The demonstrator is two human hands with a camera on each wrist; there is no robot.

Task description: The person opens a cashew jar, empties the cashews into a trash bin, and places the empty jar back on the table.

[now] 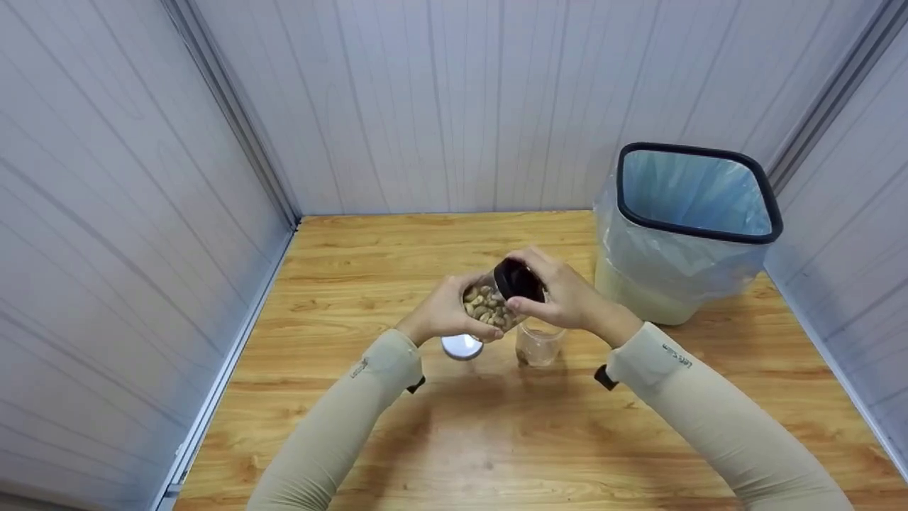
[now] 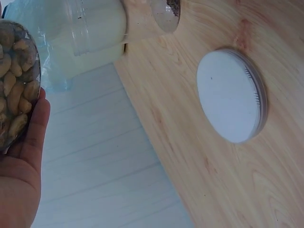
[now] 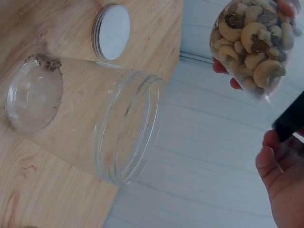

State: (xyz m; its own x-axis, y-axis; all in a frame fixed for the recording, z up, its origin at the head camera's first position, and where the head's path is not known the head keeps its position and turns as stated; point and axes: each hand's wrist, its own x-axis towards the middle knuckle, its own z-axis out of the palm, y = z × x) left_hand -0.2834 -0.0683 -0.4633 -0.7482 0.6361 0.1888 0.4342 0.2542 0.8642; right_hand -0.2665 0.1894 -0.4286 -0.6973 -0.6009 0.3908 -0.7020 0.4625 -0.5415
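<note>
My left hand (image 1: 454, 309) grips a clear jar of cashews (image 1: 486, 305), which is held tilted above the table. Curled over the black lid (image 1: 518, 280) at the jar's upper end is my right hand (image 1: 560, 291). In the right wrist view the cashews (image 3: 256, 42) lie toward the jar's bottom, and the fingertips touch the lid's edge (image 3: 290, 118). Below the hands stands a second clear jar (image 1: 540, 345), uncovered, with dark bits at its bottom. Beside it on the table lies a round white lid (image 1: 462, 346).
A bin (image 1: 649, 284) with a black rim and a clear liner bag stands at the right rear of the wooden table (image 1: 355, 284). Pale panel walls (image 1: 425, 106) rise behind and on both sides.
</note>
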